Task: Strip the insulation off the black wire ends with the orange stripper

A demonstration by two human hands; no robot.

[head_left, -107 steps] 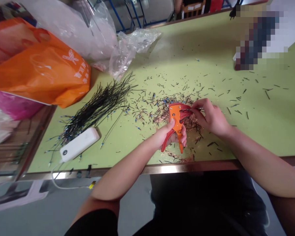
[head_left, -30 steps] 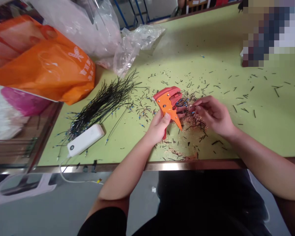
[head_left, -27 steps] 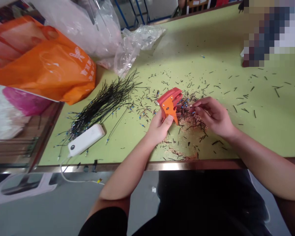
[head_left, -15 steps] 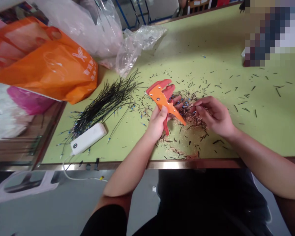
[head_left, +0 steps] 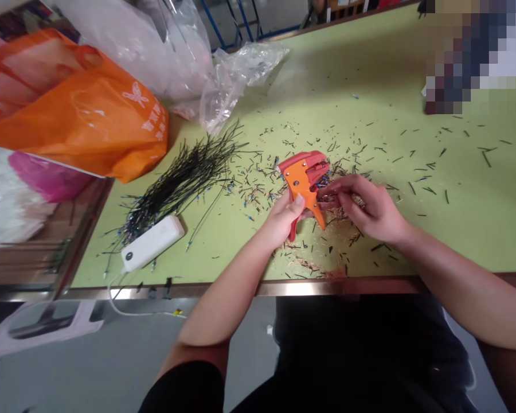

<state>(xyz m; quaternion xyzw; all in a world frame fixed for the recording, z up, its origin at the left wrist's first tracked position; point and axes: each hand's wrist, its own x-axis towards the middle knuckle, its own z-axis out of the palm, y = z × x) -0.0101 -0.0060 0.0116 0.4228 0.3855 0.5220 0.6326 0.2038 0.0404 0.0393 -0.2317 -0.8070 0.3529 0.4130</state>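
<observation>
1. The orange and red squeeze tool (head_left: 300, 175) is in the left hand (head_left: 284, 215), its mouth facing the right hand (head_left: 367, 209).
2. Its two handles stick out below, spread apart.

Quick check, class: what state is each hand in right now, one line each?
Left hand: closed around the orange and red pliers.
Right hand: curled beside the pliers; whether it holds anything cannot be told.

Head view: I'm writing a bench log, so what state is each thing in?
Red-and-orange tool: held in the left hand, handles apart.
Right hand: fingers bent beside the tool; whether they hold anything is unclear.
Black wires: loosely heaped, ends fanned out.
White box: lying flat, cable attached.
Black scraps: scattered.
Clear plastic bag: crumpled.
Orange bag: creased.
</observation>
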